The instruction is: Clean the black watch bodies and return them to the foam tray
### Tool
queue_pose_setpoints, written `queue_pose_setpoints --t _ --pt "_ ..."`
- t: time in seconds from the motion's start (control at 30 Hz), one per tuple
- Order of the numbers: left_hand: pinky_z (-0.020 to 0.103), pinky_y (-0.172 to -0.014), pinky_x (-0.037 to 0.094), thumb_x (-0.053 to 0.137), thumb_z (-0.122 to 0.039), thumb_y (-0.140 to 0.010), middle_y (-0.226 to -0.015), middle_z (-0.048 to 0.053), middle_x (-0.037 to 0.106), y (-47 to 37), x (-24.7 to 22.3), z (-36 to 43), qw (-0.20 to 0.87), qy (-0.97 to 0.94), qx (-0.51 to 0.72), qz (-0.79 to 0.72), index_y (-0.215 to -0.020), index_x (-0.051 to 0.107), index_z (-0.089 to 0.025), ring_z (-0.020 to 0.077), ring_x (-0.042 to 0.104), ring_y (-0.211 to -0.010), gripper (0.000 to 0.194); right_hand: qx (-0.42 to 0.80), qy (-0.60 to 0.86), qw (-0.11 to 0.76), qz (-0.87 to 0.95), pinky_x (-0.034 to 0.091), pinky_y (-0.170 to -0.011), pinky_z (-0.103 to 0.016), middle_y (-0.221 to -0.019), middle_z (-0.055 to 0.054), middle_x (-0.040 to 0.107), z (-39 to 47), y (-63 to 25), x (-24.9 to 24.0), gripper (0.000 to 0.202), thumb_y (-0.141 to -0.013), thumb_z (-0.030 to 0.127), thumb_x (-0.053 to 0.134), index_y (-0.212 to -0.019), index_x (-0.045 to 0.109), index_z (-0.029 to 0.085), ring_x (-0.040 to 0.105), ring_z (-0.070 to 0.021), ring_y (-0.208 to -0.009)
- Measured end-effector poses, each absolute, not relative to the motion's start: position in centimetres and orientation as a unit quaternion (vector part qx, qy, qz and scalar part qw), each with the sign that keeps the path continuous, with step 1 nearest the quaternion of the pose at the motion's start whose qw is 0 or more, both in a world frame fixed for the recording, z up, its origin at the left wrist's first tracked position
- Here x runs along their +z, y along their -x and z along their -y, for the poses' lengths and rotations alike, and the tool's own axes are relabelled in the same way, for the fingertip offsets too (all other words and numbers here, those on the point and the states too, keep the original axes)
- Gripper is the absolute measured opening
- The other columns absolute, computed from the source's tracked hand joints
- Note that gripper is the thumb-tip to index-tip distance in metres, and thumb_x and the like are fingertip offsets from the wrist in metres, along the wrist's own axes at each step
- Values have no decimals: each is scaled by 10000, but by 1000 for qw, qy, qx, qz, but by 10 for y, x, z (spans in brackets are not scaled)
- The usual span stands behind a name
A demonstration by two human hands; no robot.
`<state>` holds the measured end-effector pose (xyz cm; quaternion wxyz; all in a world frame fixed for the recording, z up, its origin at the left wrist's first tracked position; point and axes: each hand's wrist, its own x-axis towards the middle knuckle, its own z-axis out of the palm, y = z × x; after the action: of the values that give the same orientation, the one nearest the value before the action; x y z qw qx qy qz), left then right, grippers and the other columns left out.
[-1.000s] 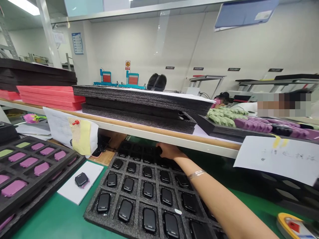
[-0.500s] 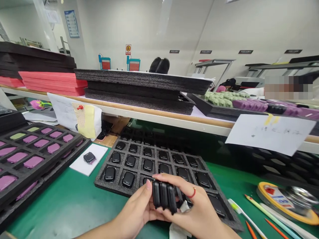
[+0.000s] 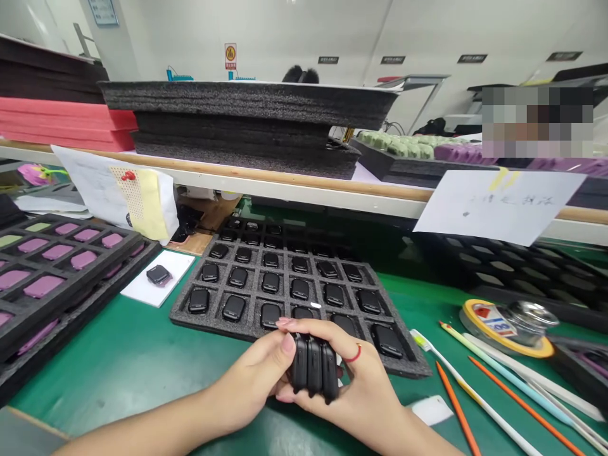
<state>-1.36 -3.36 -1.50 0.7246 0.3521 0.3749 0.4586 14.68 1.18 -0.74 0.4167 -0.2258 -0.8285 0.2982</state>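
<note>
Three black smartwatch cases (image 3: pixel 314 367) stand side by side in a row between my hands, their narrow edges facing me. My left hand (image 3: pixel 259 373) is closed on the row's left end, thumb pressed against the nearest case. Around the right end curls my right hand (image 3: pixel 361 386), a red ring on one finger; its index finger stretches over the top toward the left hand. Just beyond the hands lies a black foam tray (image 3: pixel 209 323) with black watch cases in its square pockets. A small white thing partly shows behind my right hand, too hidden to name.
On the left are stacked foam trays (image 3: pixel 71 272) of purple and green pieces. One watch case (image 3: pixel 158 275) rests on a white pad (image 3: pixel 142 291). A toothbrush (image 3: pixel 475 386), sticks and a tape roll (image 3: pixel 532 345) lie right. A loaded shelf (image 3: pixel 285 190) crosses behind; a person sits beyond.
The camera view has tilted down and shifted slightly right. Both hands still hold the three cases. The white material that was under my right hand now shows as a flat piece on the table.
</note>
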Motion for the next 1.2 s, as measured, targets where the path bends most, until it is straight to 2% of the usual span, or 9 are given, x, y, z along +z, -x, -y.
queue_pose_setpoints --t 0.13,0.2,0.3,0.43,0.67,0.8,0.93,1.07,1.2 --pt "193 -591 411 795 -629 -696 -808 36 635 17 -7 32 733 -370 438 -367 -978 630 -123 125 596 -731 603 256 217 419 844 601 -925 -256 -1152 -39 762 -11 -148 -10 599 -690 184 847 -1225 589 258 742 -195 -1046" --pt "239 -719 497 877 -466 -673 -883 57 680 18 -4 32 731 -382 431 -366 -1018 627 -129 161 644 -839 543 244 208 421 849 585 -964 -274 -1168 -42 758 -11 -149 -12 574 -705 170 821 -1224 590 253 731 -200 -1077" --pt "333 -896 521 890 -222 -658 -990 77 718 17 -1 33 741 -384 424 -352 -1067 628 -138 201 676 -961 493 273 206 418 842 579 -968 -259 -1193 -30 752 -13 -150 -14 575 -708 177 824 -1228 593 266 730 -190 -1080" --pt "302 -861 534 868 -73 -609 -1017 65 744 13 0 35 749 -388 411 -346 -1076 658 -161 194 691 -955 519 332 228 413 817 618 -880 -258 -1153 -15 764 -13 -150 -14 609 -649 131 837 -1195 613 280 755 -199 -1006" --pt "205 -712 519 902 -97 -581 -899 -2 727 13 1 37 739 -391 398 -377 -1022 668 -168 118 663 -792 504 334 219 426 812 607 -897 -238 -1164 -13 756 -11 -149 -13 644 -649 140 856 -1221 598 284 749 -188 -1021" --pt "253 -754 538 890 -124 -611 -935 19 724 12 0 37 731 -398 398 -385 -1048 646 -163 143 670 -821 502 341 212 420 814 601 -929 -243 -1222 -27 733 -11 -148 -14 735 -684 151 848 -1329 526 292 738 -191 -1055" --pt "330 -891 540 842 -193 -700 -1033 67 734 10 -2 39 719 -399 434 -368 -1072 620 -164 211 690 -995 434 351 219 411 812 610 -940 -279 -1201 -31 737 -9 -147 -15 776 -809 194 771 -1474 387 302 710 -203 -1126" --pt "326 -895 551 816 -149 -726 -1062 57 744 8 -5 40 722 -390 429 -378 -1047 601 -190 219 699 -1041 389 320 218 403 829 587 -1000 -335 -1290 -80 696 -9 -146 -15 645 -862 223 721 -1447 453 264 691 -246 -1161" --pt "325 -876 564 842 -161 -703 -1065 55 747 8 -7 41 712 -411 421 -384 -1052 620 -193 223 708 -1018 415 323 217 401 830 561 -1034 -331 -1242 -71 725 -10 -147 -16 734 -861 217 722 -1510 381 257 673 -242 -1190"
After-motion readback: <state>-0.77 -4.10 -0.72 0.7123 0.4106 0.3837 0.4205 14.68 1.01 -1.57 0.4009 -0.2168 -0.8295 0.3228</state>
